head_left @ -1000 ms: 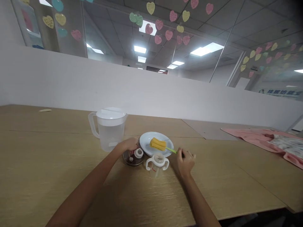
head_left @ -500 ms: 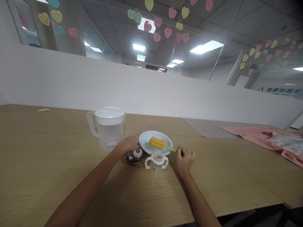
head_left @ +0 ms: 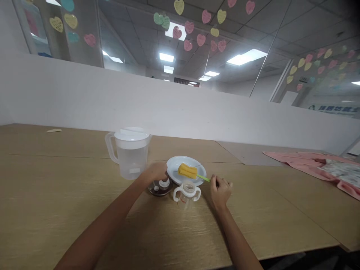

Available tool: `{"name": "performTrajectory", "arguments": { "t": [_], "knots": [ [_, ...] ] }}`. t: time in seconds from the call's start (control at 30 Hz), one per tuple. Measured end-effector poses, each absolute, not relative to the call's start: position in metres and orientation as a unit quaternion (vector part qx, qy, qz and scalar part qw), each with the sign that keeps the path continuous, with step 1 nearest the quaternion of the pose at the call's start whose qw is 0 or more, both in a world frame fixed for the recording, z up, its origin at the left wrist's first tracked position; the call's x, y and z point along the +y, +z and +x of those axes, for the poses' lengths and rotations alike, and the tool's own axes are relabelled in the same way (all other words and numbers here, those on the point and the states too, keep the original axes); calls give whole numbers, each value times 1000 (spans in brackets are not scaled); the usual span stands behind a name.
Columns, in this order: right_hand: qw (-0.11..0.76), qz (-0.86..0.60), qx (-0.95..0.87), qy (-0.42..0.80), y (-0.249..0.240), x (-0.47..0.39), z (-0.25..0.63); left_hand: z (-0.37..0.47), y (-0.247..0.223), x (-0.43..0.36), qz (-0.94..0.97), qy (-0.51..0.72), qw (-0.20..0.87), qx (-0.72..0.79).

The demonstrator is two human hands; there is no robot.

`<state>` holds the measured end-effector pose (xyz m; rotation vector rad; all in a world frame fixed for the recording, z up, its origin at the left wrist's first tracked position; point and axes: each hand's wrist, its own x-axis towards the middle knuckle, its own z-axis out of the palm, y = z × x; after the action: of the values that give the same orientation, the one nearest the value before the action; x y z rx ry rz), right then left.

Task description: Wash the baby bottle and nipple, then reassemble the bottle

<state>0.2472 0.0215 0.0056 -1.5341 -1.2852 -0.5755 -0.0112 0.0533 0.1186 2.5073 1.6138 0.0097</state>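
My right hand point(head_left: 221, 190) is closed around the thin green handle of a sponge brush point(head_left: 188, 171), whose yellow sponge head lies on a white plate point(head_left: 173, 162). At the plate's left rim, my left hand point(head_left: 157, 171) is closed, its fingertips pressed to the edge and partly hidden. Beneath that hand sits a small dark dish point(head_left: 159, 192) holding a white bottle cap point(head_left: 164, 183) and a small white piece with a stem. In front of the plate, a clear baby bottle point(head_left: 185, 197) with two white handles stands upright and uncapped.
A lidded clear pitcher point(head_left: 132, 157) with liquid in it stands left of the plate. Farther right, a pink cloth point(head_left: 284, 158) with a patterned white cloth on it covers part of the table. A white wall point(head_left: 168, 108) rises behind the table.
The whole view has shifted very slightly. Both hands and the sponge brush keep nearly the same places by the plate.
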Motion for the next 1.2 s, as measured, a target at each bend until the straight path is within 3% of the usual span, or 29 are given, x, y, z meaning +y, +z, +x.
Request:
{"name": "performTrajectory", "arguments": {
  "t": [0.23, 0.43, 0.6, 0.73, 1.03, 1.2],
  "knots": [
    [512, -627, -535, -243, 5, 22, 247, -8, 125, 44, 836, -51, 19, 545],
    [563, -609, -500, -249, 8, 19, 246, 7, 140, 7, 864, -16, -34, 502],
    [589, -619, -473, -218, 9, 20, 246, 26, 133, -13, 928, 79, 67, 359],
    [597, -629, -457, -200, 9, 21, 246, 33, 126, -13, 929, 84, 99, 348],
    [657, -620, -420, -88, 13, 17, 241, 9, 163, -10, 859, 247, 303, 331],
    [670, -600, -434, -51, 11, 14, 240, 6, 160, 1, 840, 308, 266, 359]
  ]
}}
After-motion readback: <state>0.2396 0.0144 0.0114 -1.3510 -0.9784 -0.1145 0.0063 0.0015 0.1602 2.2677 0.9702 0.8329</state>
